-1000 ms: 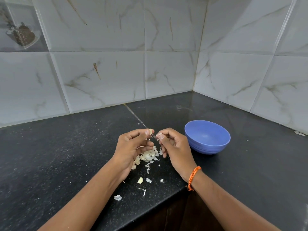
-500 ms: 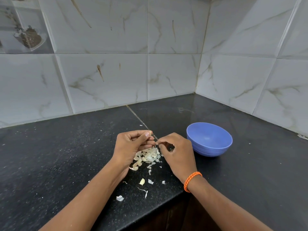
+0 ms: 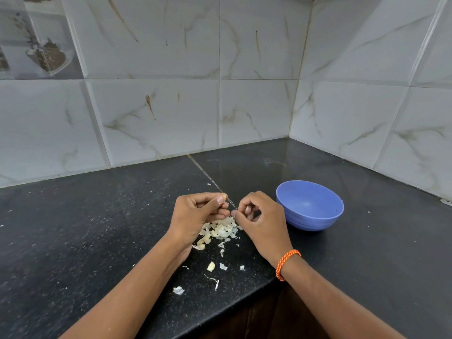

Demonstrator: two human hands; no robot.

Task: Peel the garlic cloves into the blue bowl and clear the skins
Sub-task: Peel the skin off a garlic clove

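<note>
My left hand (image 3: 195, 215) is closed around a garlic clove (image 3: 224, 197); only a pale tip shows at the thumb. My right hand (image 3: 263, 222), with an orange wrist cord, is just to its right, fingers curled and pinched together. I cannot see anything between them. Under both hands a heap of garlic skins and cloves (image 3: 220, 231) lies on the black counter (image 3: 97, 228). The blue bowl (image 3: 308, 222) stands right of my right hand, close to it, and its inside looks bare.
A loose clove (image 3: 210, 266) and several skin scraps (image 3: 178, 290) lie nearer the counter's front edge (image 3: 244, 296). Tiled walls (image 3: 244, 106) meet in a corner behind the bowl. A white fleck (image 3: 446, 201) lies at the far right by the wall.
My right fingers have drawn a little apart from the left thumb and curled in. The clove tip shows less than before. The bowl and the heap have not moved.
</note>
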